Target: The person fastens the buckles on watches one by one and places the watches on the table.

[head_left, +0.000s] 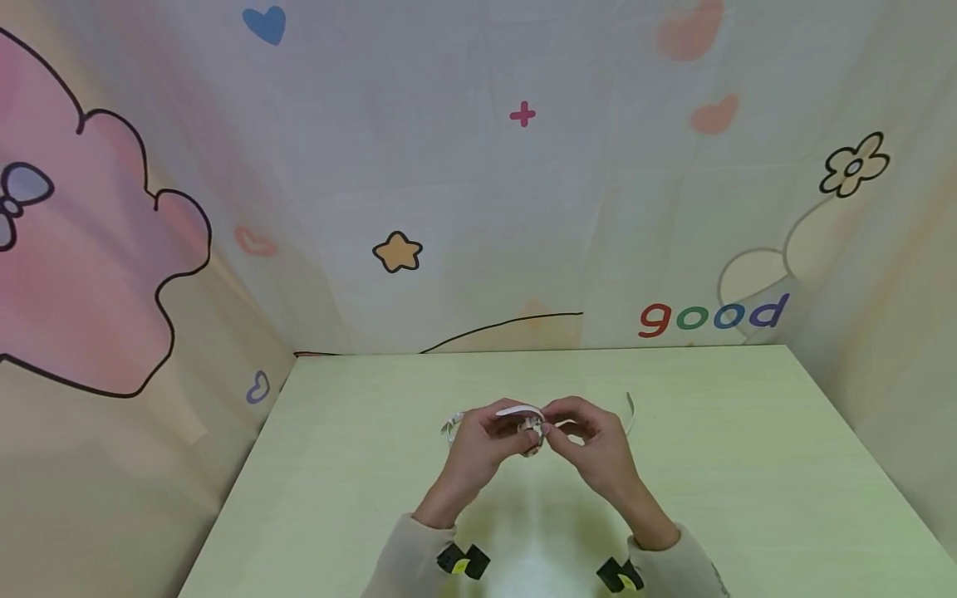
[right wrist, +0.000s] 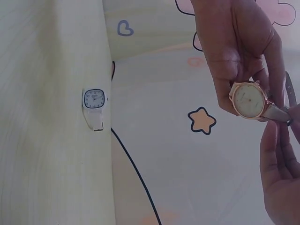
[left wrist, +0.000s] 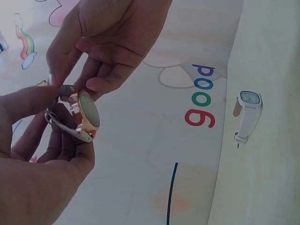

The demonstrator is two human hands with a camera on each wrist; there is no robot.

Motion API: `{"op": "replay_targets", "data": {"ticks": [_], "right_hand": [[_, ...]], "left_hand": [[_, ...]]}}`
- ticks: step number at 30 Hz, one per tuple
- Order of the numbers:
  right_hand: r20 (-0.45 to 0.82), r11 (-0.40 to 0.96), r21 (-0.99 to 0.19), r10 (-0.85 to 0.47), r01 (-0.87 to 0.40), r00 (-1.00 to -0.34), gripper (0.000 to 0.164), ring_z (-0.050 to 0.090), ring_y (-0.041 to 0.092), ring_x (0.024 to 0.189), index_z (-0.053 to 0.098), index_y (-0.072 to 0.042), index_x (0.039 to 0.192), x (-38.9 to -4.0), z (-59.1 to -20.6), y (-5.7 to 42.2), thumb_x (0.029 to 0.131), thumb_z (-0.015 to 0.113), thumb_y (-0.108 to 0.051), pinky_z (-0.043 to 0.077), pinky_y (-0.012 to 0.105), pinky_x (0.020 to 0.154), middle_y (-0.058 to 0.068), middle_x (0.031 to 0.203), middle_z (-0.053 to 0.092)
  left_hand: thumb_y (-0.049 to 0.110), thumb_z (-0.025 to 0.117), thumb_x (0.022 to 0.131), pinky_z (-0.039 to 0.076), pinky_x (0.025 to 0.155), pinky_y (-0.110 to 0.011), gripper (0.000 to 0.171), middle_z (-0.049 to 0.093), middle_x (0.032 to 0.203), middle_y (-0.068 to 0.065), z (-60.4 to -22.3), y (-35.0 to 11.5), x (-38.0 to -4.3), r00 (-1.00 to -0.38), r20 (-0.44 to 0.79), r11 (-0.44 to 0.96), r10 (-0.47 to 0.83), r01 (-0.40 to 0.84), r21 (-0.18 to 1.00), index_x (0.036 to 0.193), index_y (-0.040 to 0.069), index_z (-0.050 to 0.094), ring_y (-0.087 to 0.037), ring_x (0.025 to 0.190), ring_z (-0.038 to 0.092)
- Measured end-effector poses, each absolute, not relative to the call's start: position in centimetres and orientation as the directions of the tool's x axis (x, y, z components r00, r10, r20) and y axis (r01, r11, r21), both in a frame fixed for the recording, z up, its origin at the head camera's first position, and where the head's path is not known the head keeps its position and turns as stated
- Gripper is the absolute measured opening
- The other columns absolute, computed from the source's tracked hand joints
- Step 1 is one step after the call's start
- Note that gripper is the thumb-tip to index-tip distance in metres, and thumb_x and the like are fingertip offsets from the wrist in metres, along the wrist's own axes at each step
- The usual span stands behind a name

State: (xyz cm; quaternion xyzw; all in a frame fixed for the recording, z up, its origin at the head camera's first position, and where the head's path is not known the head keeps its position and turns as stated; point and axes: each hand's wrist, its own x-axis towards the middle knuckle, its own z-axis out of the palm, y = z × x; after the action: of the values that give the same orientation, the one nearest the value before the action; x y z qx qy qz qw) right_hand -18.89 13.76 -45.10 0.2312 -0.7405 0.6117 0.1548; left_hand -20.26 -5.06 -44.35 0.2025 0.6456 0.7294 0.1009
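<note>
A wristwatch with a rose-gold case and a pale round dial (right wrist: pixel 249 100) is held up between both hands. My left hand (head_left: pixel 478 448) grips it by the case and strap, thumb on the near side. With thumb and fingertips my right hand (head_left: pixel 598 448) pinches the light strap (right wrist: pixel 276 113) close to the case. The strap bends back in a loop, seen edge-on as a pale curve in the head view. In the left wrist view the metallic inner side of the strap (left wrist: pixel 70 129) shows, and fingers partly hide the buckle end.
Two more white watches with squarish cases lie on the pale green table (head_left: pixel 748 465): a dark-rimmed one (right wrist: pixel 95 99) beyond my left hand and another (left wrist: pixel 251 97) beyond my right. A printed cloth backdrop (head_left: pixel 463 149) rises at the table's far edge and sides.
</note>
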Motion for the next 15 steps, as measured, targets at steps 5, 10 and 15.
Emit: {"op": "replay_targets", "data": {"ticks": [5,10,15], "right_hand": [[0.494,0.135,-0.848,-0.149,-0.512,-0.857,0.016,0.067,0.016,0.092,0.068,-0.003,0.105,-18.9,-44.9,13.86,0.09,0.069,-0.004,0.058,0.023,0.077,0.013,0.098,0.067],[0.492,0.141,-0.847,-0.161,-0.513,-0.855,0.016,0.067,0.015,0.091,0.068,-0.005,0.106,-18.89,-44.7,13.83,0.09,0.069,-0.003,0.058,0.024,0.076,0.013,0.098,0.068],[0.511,0.122,-0.836,-0.181,-0.535,-0.84,0.019,0.065,0.01,0.089,0.068,-0.004,0.104,-18.85,-44.46,13.66,0.088,0.067,0.005,0.058,0.025,0.075,0.014,0.096,0.067]], "left_hand": [[0.02,0.07,0.092,0.058,0.076,-0.026,0.026,0.07,0.109,-0.014,-44.6,-4.93,-20.29,-0.918,0.185,-0.02,0.351,0.19,0.982,0.114,0.008,0.07,-0.011,0.092,0.069],[0.023,0.07,0.092,0.058,0.076,-0.026,0.025,0.071,0.107,-0.015,-44.67,-4.88,-20.28,-0.934,0.166,0.033,0.315,0.185,0.982,0.111,0.007,0.071,-0.017,0.094,0.07],[0.022,0.068,0.093,0.059,0.074,-0.026,0.026,0.069,0.108,-0.017,-44.52,-4.84,-20.23,-0.931,0.181,-0.01,0.316,0.188,0.982,0.112,0.005,0.069,-0.018,0.093,0.071]]}}
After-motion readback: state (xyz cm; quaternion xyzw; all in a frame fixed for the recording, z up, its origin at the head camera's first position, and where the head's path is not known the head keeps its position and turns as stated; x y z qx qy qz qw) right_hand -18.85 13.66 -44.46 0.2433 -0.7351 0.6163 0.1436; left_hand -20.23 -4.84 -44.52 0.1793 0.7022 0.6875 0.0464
